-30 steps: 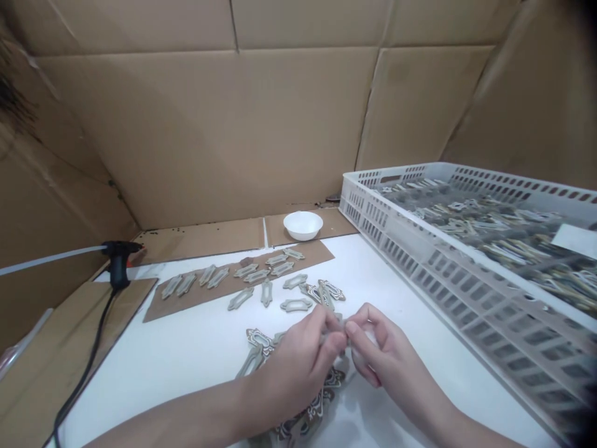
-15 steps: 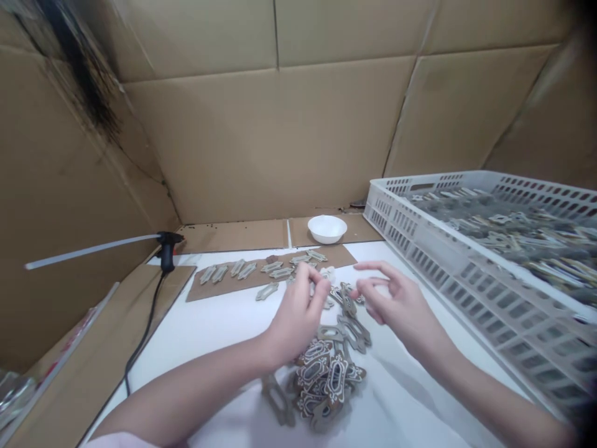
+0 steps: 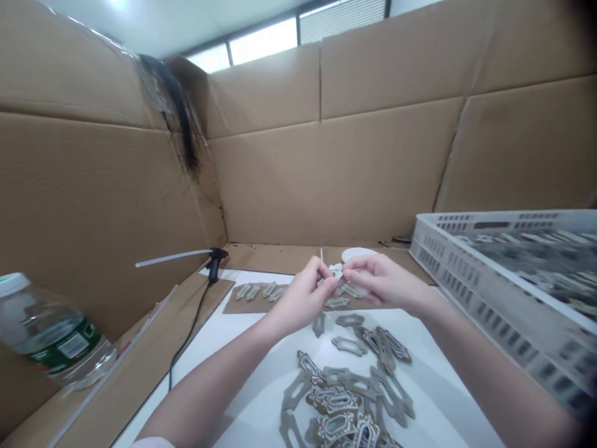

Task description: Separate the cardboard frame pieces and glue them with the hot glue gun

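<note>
Both hands meet above the far part of the white work surface. My left hand pinches one side of a small whitish piece, and my right hand grips its other side with fingertips. Its exact kind is too small to make out. Below them lies a loose pile of ornate frame-shaped plates, some grey, some brown with white scrollwork. Behind the hands, a cardboard strip carries several pale plates of similar outline, partly hidden by my fingers.
A white bowl is partly covered by my right hand. To the right stands a white plastic crate filled with plates. At left are a glue gun with a long white stick, its black cable and a water bottle. Cardboard walls enclose the place.
My hands, apart before, have come together, and the right one now grips the whitish piece too. The view has tilted up and turned left, bringing the bottle and windows into sight.
</note>
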`<state>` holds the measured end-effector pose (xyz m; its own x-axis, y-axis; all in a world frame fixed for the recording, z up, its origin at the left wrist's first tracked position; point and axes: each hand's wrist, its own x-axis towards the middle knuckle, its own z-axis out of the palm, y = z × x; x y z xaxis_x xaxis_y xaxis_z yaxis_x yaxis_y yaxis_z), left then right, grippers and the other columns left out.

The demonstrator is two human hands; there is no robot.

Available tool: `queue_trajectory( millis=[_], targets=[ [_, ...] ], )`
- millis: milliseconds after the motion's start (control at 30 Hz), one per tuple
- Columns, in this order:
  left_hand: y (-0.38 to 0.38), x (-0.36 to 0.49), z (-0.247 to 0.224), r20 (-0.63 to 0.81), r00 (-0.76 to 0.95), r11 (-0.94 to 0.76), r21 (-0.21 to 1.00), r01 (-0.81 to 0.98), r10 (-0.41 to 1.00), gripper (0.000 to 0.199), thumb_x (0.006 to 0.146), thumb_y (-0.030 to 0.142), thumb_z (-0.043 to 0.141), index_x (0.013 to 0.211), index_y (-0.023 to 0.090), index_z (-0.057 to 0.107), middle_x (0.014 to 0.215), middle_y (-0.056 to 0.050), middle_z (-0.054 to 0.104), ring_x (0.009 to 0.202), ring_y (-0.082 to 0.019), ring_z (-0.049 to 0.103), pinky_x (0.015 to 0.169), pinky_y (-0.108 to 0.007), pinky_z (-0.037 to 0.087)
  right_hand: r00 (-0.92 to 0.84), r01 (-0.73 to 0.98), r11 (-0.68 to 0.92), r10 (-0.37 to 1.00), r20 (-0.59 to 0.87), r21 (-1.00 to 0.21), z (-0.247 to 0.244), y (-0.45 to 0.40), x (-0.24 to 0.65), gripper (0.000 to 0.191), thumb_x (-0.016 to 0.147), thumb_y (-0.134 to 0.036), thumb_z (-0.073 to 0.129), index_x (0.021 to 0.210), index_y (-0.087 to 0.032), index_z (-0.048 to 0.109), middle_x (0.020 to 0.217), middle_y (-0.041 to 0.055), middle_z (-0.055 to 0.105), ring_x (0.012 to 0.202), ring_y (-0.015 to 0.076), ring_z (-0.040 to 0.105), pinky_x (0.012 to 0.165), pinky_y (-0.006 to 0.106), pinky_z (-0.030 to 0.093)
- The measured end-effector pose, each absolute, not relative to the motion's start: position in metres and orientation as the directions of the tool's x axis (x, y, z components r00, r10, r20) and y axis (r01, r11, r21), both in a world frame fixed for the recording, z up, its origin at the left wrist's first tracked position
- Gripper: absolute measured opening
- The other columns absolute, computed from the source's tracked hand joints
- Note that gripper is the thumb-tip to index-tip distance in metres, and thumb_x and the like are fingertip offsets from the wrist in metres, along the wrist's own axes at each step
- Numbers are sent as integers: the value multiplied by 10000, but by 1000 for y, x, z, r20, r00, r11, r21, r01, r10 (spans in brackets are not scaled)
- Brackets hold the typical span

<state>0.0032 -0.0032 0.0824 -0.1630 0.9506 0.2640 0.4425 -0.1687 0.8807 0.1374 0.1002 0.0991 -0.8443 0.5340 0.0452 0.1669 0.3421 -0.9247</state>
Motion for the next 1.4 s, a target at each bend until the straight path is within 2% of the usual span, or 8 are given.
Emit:
queue_trajectory(
  millis=[233, 333, 533, 600, 733, 1067, 1267, 1400],
  targets=[
    [-7, -6, 107, 176, -24, -113, 725, 679, 984, 92, 787, 273, 406, 768, 188, 436, 729, 13, 567, 611, -93, 455, 533, -193, 330, -892, 107, 290, 450, 37, -951, 97, 114, 139, 270, 733, -419, 515, 742, -154, 568, 363, -88, 321, 319, 37, 246, 341, 172, 142],
    [-8, -7, 105, 159, -41, -75, 661, 746, 986, 132, 772, 305, 431, 752, 181, 472, 678, 25, 542, 576, -92, 441, 509, -194, 313, -889, 120, 247, 457, 6, -962, 91, 111, 135, 255, 717, -401, 534, 765, -152, 556, 336, -101, 327, 298, 32, 223, 331, 168, 133],
    [-6, -12, 109, 364, -271, -60, 686, 725, 891, 180, 751, 318, 474, 718, 151, 531, 853, -35, 576, 697, -119, 513, 619, -230, 384, -791, 36, 268, 597, 136, -963, 84, 109, 130, 216, 730, -356, 515, 697, -146, 552, 364, -85, 377, 305, 36, 284, 341, 174, 198],
    [-9, -12, 114, 415, -345, -23, 666, 746, 842, 206, 743, 347, 486, 713, 153, 549, 766, -24, 581, 640, -117, 503, 577, -222, 375, -750, 17, 276, 639, 170, -961, 82, 111, 128, 217, 732, -351, 512, 694, -142, 555, 415, -62, 445, 316, 36, 307, 351, 182, 221],
    [-13, -6, 115, 419, -383, 12, 662, 750, 823, 224, 734, 369, 494, 692, 164, 572, 601, 10, 564, 530, -102, 471, 495, -198, 336, -695, 3, 287, 690, 205, -958, 77, 111, 125, 217, 740, -348, 498, 704, -145, 563, 422, -50, 464, 318, 44, 328, 361, 188, 248],
    [-3, -9, 100, 379, -358, 34, 645, 763, 853, 175, 748, 324, 468, 737, 178, 563, 596, 11, 591, 528, -115, 527, 488, -196, 346, -687, -32, 289, 689, 231, -957, 78, 96, 125, 171, 750, -319, 483, 764, -155, 530, 384, -83, 399, 303, 44, 330, 354, 184, 271],
    [-4, -5, 98, 419, -333, 81, 516, 853, 845, 113, 756, 279, 463, 716, 191, 521, 635, 17, 599, 565, -117, 532, 521, -205, 347, -682, 9, 332, 692, 237, -943, 78, 94, 125, 142, 753, -270, 477, 763, -142, 538, 413, -71, 425, 302, 43, 365, 335, 177, 267],
    [-2, -3, 94, 459, -273, 90, 382, 920, 845, 94, 779, 235, 428, 734, 200, 504, 620, 28, 581, 562, -115, 513, 536, -208, 332, -696, 8, 340, 677, 239, -940, 78, 94, 124, 120, 754, -235, 471, 759, -133, 535, 544, -18, 540, 298, 30, 379, 318, 173, 282]
  ],
)
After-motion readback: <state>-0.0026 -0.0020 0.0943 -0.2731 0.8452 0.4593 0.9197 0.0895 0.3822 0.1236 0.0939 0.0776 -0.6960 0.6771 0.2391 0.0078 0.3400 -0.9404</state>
